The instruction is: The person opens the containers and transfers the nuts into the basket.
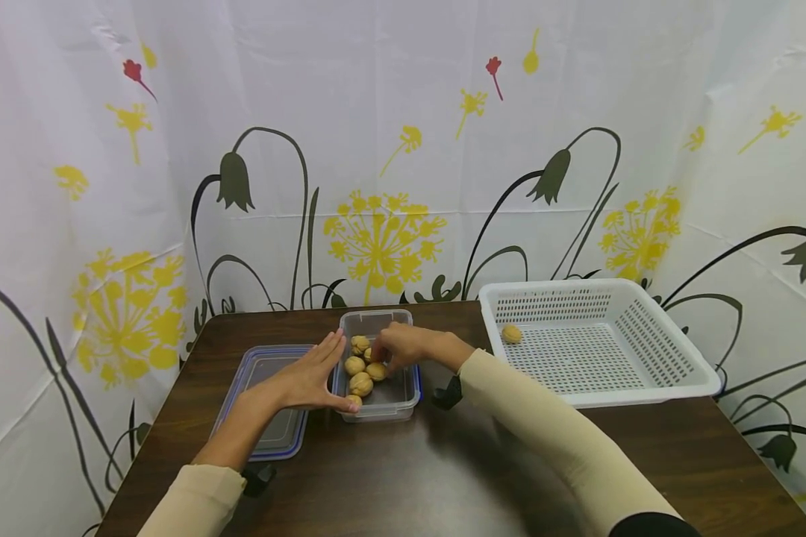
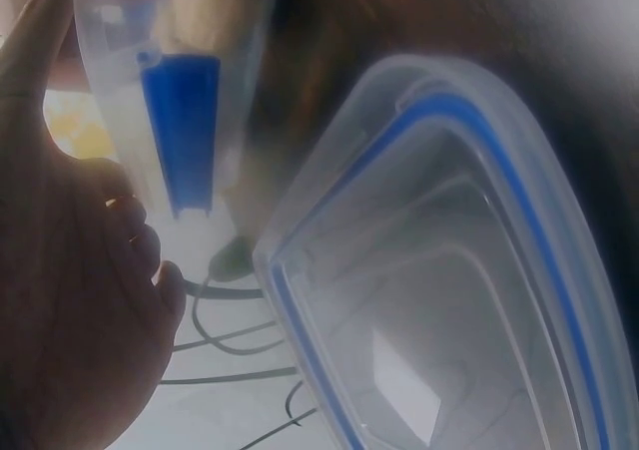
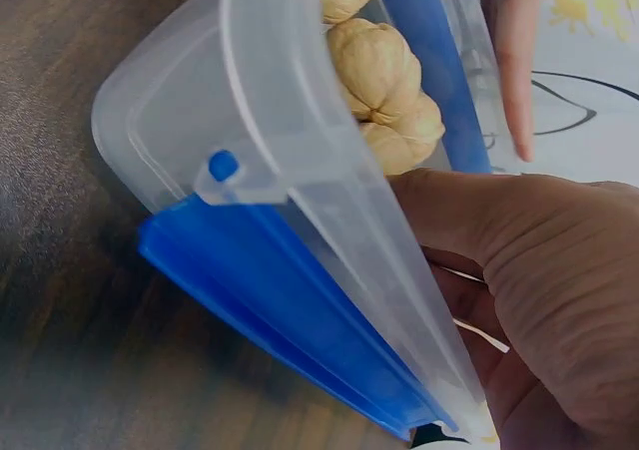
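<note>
In the head view, a clear plastic food container (image 1: pixel 376 409) with blue side clips holds several walnuts (image 1: pixel 360 384), mostly along its left side. My right hand (image 1: pixel 403 347) reaches down into it from the right with curled fingers, pinching a walnut (image 1: pixel 376 371); the fingertips are partly hidden. In the right wrist view the thumb (image 3: pixel 449 206) overlaps a walnut (image 3: pixel 404 141) behind the container's wall. My left hand (image 1: pixel 309 377) spreads along the left side, fingers straight at the rim and thumb by the near left corner.
A clear lid (image 1: pixel 289 440) with a blue seal lies on the dark wooden table (image 1: pixel 376 477), left of the container and partly under the left arm. At the right stands a white perforated basket (image 1: pixel 645 395) with one walnut (image 1: pixel 511 334) inside. A flower-patterned curtain (image 1: pixel 389 112) hangs behind.
</note>
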The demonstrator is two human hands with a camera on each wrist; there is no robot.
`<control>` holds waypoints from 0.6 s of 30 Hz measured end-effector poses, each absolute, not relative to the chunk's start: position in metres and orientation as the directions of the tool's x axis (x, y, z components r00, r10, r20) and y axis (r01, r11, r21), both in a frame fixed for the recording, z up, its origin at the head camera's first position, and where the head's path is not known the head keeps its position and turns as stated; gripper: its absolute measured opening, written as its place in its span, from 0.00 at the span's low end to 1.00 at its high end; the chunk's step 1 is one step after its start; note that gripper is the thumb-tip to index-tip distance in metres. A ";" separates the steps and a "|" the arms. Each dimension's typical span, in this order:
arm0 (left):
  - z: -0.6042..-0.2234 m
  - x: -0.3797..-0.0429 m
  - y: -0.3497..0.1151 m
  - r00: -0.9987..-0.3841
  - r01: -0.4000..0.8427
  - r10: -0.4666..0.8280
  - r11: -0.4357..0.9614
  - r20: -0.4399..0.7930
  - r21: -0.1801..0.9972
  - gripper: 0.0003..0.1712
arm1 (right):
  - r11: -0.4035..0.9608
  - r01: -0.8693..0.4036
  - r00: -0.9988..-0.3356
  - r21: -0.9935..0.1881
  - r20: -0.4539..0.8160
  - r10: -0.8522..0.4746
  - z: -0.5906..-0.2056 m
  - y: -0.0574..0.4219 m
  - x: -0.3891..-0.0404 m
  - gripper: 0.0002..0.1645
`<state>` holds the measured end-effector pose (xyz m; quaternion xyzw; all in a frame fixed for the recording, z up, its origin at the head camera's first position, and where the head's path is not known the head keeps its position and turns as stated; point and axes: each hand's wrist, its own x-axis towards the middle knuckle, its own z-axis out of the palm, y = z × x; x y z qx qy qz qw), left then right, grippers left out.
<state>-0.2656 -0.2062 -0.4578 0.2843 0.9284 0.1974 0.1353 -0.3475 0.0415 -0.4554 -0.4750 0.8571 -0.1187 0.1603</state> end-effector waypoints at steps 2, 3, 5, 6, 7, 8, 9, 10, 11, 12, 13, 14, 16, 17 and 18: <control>-0.458 -0.266 -0.206 -0.801 0.477 0.583 0.759 -0.137 0.443 0.77 | 0.519 -0.776 -0.500 -0.359 -0.154 -0.852 -0.457 0.041 -0.347 0.18; -0.459 -0.266 -0.206 -0.800 0.479 0.584 0.759 -0.136 0.442 0.77 | 0.520 -0.775 -0.501 -0.358 -0.151 -0.852 -0.458 0.040 -0.347 0.18; -0.459 -0.266 -0.206 -0.800 0.479 0.584 0.760 -0.136 0.440 0.77 | 0.518 -0.782 -0.502 -0.347 -0.144 -0.853 -0.459 0.039 -0.346 0.18; -0.460 -0.266 -0.206 -0.801 0.480 0.583 0.761 -0.137 0.437 0.77 | 0.519 -0.783 -0.503 -0.342 -0.142 -0.853 -0.460 0.039 -0.346 0.18; -0.460 -0.267 -0.206 -0.801 0.479 0.583 0.762 -0.138 0.435 0.77 | 0.521 -0.786 -0.504 -0.334 -0.142 -0.852 -0.461 0.038 -0.346 0.17; -0.460 -0.267 -0.206 -0.801 0.479 0.582 0.763 -0.140 0.434 0.77 | 0.523 -0.788 -0.506 -0.325 -0.144 -0.851 -0.462 0.038 -0.345 0.17; -0.461 -0.266 -0.206 -0.801 0.478 0.582 0.764 -0.142 0.434 0.77 | 0.525 -0.790 -0.507 -0.316 -0.145 -0.850 -0.463 0.037 -0.345 0.17; -0.461 -0.266 -0.206 -0.801 0.477 0.581 0.764 -0.143 0.434 0.77 | 0.527 -0.791 -0.508 -0.310 -0.147 -0.849 -0.463 0.036 -0.345 0.17; -0.461 -0.266 -0.206 -0.801 0.477 0.582 0.764 -0.142 0.434 0.77 | 0.529 -0.790 -0.509 -0.309 -0.149 -0.848 -0.464 0.036 -0.345 0.18; -0.461 -0.266 -0.206 -0.801 0.478 0.582 0.763 -0.141 0.435 0.77 | 0.531 -0.789 -0.511 -0.308 -0.151 -0.846 -0.464 0.036 -0.345 0.18; -0.461 -0.266 -0.206 -0.801 0.478 0.582 0.762 -0.139 0.436 0.77 | 0.531 -0.790 -0.510 -0.306 -0.152 -0.847 -0.464 0.036 -0.345 0.18; -0.460 -0.266 -0.206 -0.801 0.478 0.582 0.761 -0.137 0.438 0.77 | 0.528 -0.793 -0.507 -0.302 -0.152 -0.848 -0.464 0.035 -0.345 0.18; -0.460 -0.266 -0.207 -0.802 0.480 0.583 0.761 -0.134 0.437 0.77 | 0.524 -0.797 -0.502 -0.300 -0.152 -0.851 -0.464 0.035 -0.345 0.17; -0.461 -0.266 -0.207 -0.802 0.481 0.583 0.760 -0.132 0.436 0.77 | 0.522 -0.800 -0.500 -0.297 -0.153 -0.853 -0.464 0.035 -0.345 0.18; -0.461 -0.266 -0.207 -0.802 0.482 0.583 0.760 -0.131 0.435 0.77 | 0.520 -0.801 -0.497 -0.297 -0.155 -0.854 -0.464 0.035 -0.345 0.18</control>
